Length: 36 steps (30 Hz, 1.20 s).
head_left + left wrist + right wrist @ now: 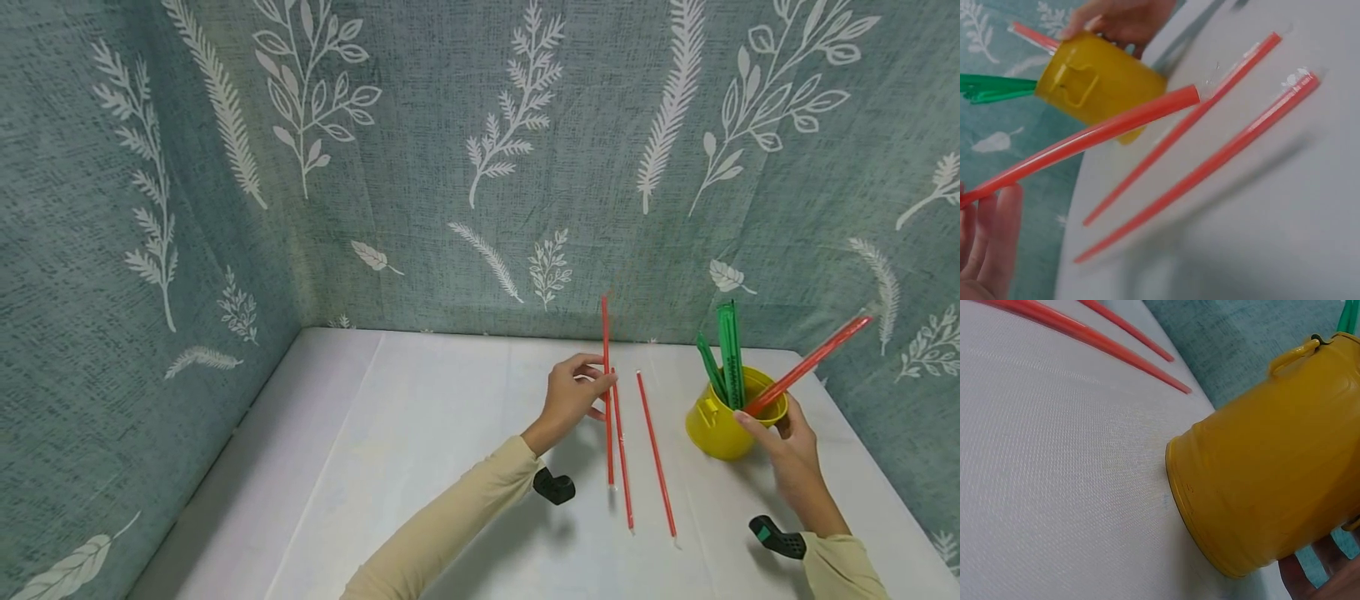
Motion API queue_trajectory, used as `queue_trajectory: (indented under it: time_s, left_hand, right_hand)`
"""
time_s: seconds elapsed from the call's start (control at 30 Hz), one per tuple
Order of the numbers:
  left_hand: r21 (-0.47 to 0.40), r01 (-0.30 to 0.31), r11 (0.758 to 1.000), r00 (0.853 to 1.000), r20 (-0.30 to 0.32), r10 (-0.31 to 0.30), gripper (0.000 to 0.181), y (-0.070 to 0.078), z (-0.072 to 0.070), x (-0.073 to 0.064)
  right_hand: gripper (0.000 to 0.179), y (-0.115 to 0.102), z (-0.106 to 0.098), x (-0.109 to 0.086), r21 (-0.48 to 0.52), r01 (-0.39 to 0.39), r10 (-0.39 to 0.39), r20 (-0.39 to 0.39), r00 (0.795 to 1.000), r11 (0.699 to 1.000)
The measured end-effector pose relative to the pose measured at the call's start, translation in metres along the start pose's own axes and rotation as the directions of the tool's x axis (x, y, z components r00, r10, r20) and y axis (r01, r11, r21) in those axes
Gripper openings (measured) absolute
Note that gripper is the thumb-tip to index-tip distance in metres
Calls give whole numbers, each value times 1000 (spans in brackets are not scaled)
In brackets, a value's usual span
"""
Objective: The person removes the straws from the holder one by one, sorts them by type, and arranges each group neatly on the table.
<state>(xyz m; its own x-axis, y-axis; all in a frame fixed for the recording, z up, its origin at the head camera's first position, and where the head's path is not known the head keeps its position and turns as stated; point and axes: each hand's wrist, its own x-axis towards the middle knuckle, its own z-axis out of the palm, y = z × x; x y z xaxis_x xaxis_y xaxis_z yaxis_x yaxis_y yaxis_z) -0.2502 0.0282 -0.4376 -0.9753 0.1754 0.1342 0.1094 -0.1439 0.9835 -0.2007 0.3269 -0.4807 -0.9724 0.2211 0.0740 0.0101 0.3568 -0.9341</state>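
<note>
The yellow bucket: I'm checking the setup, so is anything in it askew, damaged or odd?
Slightly: the red straws in the yellow bucket slant sharply out to the right, while the tallest green straws stand nearly upright. No damage shows.

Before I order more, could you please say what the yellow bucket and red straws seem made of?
Yellow bucket: perhaps painted metal, possibly plastic, softly glossy, judging by its ridged base rim. Red straws: likely plastic, given their smooth shine, in clear, glinting film.
</note>
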Motion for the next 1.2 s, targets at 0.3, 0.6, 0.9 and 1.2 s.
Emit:
queue_trajectory:
  time_s: [0.3,0.6,0.9,1.2]
  left_hand:
    - [92,112,989,993,-34,-109,27,-17,-1,-5]
    - [171,183,968,982,-68,-174,36,-30,0,-13]
    - [282,181,942,982,-104,-158,34,-43,-2,-14]
    - [432,150,889,988,-103,-117,20,-52,2,-16]
  right_hand:
    - [78,2,-2,2,14,2,-2,-3,1000,1000]
    - [77,3,-1,3,3,3,-3,-10,1000,1000]
    - [76,3,-1,2,-1,11,-11,-12,1000,1000]
    - [77,3,1,4,17,6,-5,-15,1000,1000]
